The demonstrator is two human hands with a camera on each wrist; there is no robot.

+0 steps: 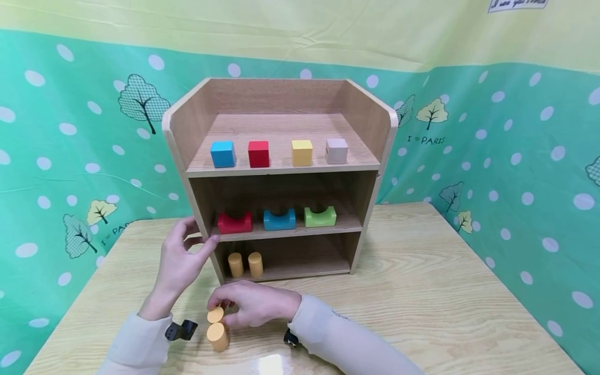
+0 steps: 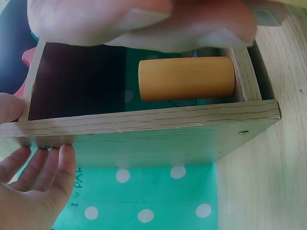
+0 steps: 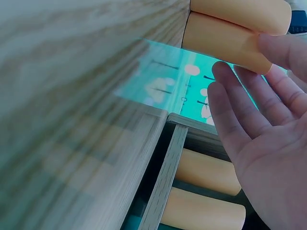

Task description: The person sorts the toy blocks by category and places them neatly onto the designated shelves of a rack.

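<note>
My left hand (image 1: 179, 260) grips the left side panel of a wooden shelf unit (image 1: 281, 95), thumb at the front edge, fingertips against the outer face. Below it, my right hand (image 1: 258, 304) holds the farther of two light wooden cylinders (image 1: 215, 314) between thumb and fingers. The nearer wooden cylinder (image 1: 218, 338) stands upright right beside it on the table. On the bottom shelf, two more cylinders, a left one (image 1: 236, 265) and a right one (image 1: 255, 264), stand at the left end. Blurred fingers of the right hand (image 2: 144, 24) cross the top of the left wrist view.
Along the top shelf sit a blue cube (image 1: 223, 154), a red cube (image 1: 259, 154), a yellow cube (image 1: 302, 153) and a grey cube (image 1: 336, 151). The middle shelf bears red (image 1: 235, 225), blue (image 1: 279, 222) and green (image 1: 320, 219) arch blocks. A patterned curtain (image 1: 506, 156) hangs behind.
</note>
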